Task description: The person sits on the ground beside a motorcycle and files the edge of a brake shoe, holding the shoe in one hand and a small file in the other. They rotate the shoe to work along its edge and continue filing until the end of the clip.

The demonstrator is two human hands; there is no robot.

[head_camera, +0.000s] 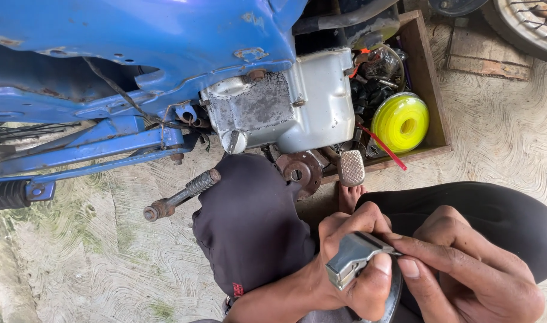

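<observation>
- Head view: a wooden box (428,72) sits on the concrete floor (94,251) at the upper right, partly tucked under the engine (285,104).
- In the box you have a yellow spool (400,121) standing on edge near the right wall, a red strip (384,148) slanting out over its front rim, and a dark tangle of parts behind the spool that is too cluttered to tell apart.
- Your left hand (351,263) is curled closed around a small grey metal part (351,258), thumb pressed against its lower side.
- Your right hand (465,263) is narrowed to a pinch, forefinger and thumb meeting at the right end of the metal part, the other fingers folded.
- The metal part is low in the view, above your dark-clad lap, well apart from the box.
- The blue frame (136,42) fills the upper left; the engine hangs below it.
- A rusty disc (300,170) and a ribbed pedal (350,167) sit just below the engine, with your bare foot (348,197) under the pedal.
- A footpeg (181,194) juts out to the left of your knee.
</observation>
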